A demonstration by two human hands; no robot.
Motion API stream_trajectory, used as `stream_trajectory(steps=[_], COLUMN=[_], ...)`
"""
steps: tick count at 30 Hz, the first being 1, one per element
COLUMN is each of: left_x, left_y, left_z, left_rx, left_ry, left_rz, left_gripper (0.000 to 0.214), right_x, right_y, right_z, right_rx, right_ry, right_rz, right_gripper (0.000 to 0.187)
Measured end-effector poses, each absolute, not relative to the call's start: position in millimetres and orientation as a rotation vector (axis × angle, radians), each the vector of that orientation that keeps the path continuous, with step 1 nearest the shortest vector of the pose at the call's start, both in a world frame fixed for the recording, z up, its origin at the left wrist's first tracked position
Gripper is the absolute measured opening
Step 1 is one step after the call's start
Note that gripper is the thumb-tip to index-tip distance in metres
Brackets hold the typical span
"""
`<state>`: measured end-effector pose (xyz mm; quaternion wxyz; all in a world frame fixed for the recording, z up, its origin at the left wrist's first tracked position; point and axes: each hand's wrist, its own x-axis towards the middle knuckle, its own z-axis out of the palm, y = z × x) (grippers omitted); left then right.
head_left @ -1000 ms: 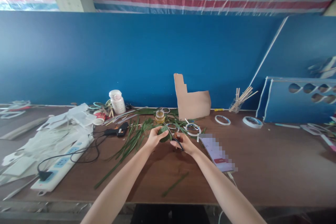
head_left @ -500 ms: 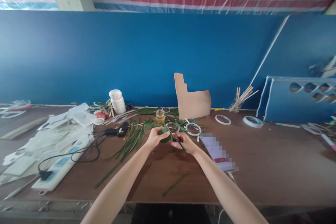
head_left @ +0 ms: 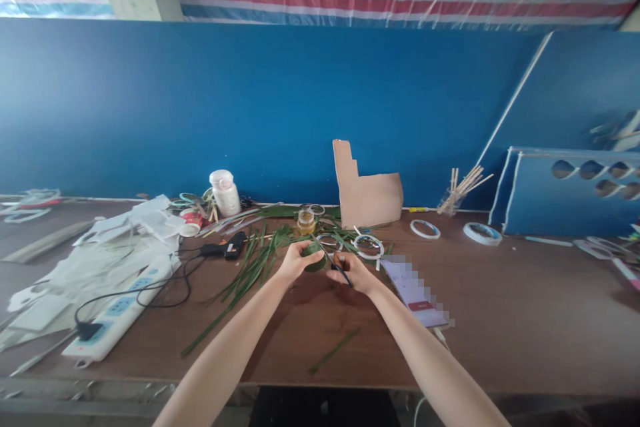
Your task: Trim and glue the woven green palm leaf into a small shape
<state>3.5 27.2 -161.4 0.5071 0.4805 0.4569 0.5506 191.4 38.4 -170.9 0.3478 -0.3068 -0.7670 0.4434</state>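
Note:
My left hand [head_left: 294, 263] is closed around a small green rolled leaf piece [head_left: 315, 257], held just above the brown table [head_left: 500, 320]. My right hand [head_left: 356, 273] grips black-handled scissors [head_left: 334, 262] whose blades point up and left to the top of the green piece. Both hands meet at the table's middle. Long green leaf strips [head_left: 245, 277] lie spread to the left of my hands, and one loose strip [head_left: 334, 351] lies nearer me.
A phone [head_left: 413, 290] lies right of my right hand. A black glue gun [head_left: 227, 249], white power strip [head_left: 113, 317] and white paper scraps [head_left: 100, 253] fill the left. Behind: a small jar [head_left: 305, 220], white bottle [head_left: 225, 193], cardboard [head_left: 367, 187], tape rolls [head_left: 481, 233], sticks [head_left: 463, 187].
Almost nothing differs: both hands stay together on the green piece, with the scissors shifting only slightly.

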Motion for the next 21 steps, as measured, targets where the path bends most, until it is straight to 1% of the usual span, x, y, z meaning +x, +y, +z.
stream_trajectory(steps=[9, 15, 21], left_x=[6, 8, 10], left_y=[26, 25, 23], left_z=[-150, -149, -149], left_rx=[1.074, 0.953, 0.958], left_ry=[1.114, 1.071, 1.005], left_rz=[1.427, 1.424, 1.413], left_gripper=[0.035, 0.034, 0.031], right_x=[185, 182, 181], right_y=[38, 38, 35], right_z=[-179, -184, -181], right_rx=[-0.863, -0.832, -0.825], right_ry=[-1.875, -1.834, -1.792], right_rz=[1.078, 1.138, 1.256], right_gripper=[0.037, 0.034, 0.034])
